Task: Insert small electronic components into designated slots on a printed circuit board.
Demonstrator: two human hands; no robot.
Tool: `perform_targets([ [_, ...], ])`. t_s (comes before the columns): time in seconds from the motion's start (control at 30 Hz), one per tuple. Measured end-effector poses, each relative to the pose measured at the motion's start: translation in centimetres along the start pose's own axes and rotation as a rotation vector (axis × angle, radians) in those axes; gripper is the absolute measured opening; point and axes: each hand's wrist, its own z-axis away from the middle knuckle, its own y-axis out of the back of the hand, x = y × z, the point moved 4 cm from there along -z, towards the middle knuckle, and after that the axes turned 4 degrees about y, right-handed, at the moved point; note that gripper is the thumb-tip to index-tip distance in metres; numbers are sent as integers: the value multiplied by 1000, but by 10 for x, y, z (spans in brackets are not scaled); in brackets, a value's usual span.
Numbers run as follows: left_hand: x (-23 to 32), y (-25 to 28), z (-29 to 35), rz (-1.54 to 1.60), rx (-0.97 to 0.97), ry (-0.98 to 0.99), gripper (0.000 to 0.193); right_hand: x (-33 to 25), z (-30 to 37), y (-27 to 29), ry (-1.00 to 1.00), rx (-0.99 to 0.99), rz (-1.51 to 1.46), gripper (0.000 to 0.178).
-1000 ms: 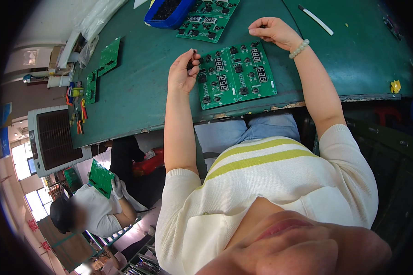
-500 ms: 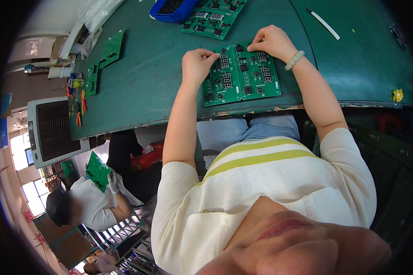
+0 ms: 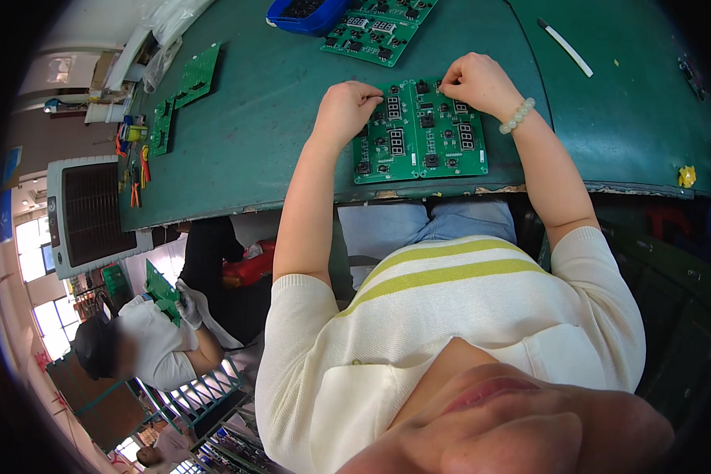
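Observation:
A green circuit board panel [image 3: 412,164] with two side-by-side halves lies on the green table in front of me. Black digit displays and small black parts are mounted on it. My left hand [image 3: 346,112] rests at its upper left edge, thumb and fingertips pressed together. Over the top of the right half is my right hand [image 3: 479,84], also pinched, partly covering one display. Whatever either pinch holds is hidden or too small to make out. A beaded bracelet [image 3: 518,116] circles my right wrist.
Beyond my hands, a blue tray [image 3: 312,24] of small dark parts stands beside more circuit boards [image 3: 369,43]. Other boards [image 3: 198,75] and pliers [image 3: 144,164] lie leftward. A white pen-like stick [image 3: 567,50] lies at right. At lower left, a gloved co-worker holds a board [image 3: 163,293].
My right hand has shifted slightly right and nearer, now covering more of the right half's upper display. My left hand stays almost in place. The co-worker's board has turned.

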Motion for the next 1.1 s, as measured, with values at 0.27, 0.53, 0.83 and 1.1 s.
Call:
perform_targets([
  [0.27, 3, -2, -10, -147, -9, -124, 15, -17, 10, -12, 68, 136, 409, 10],
  [0.53, -12, 14, -18, 69, -180, 87, 21, 21, -8, -4, 43, 120, -187, 19],
  [0.83, -39, 8, 12, 1809, 63, 586, 30, 27, -16, -5, -238, 14, -1421, 27],
  [1.1, -51, 1, 40, 1877, 71, 645, 26, 32, -18, -6, -205, -60, -1496, 25],
])
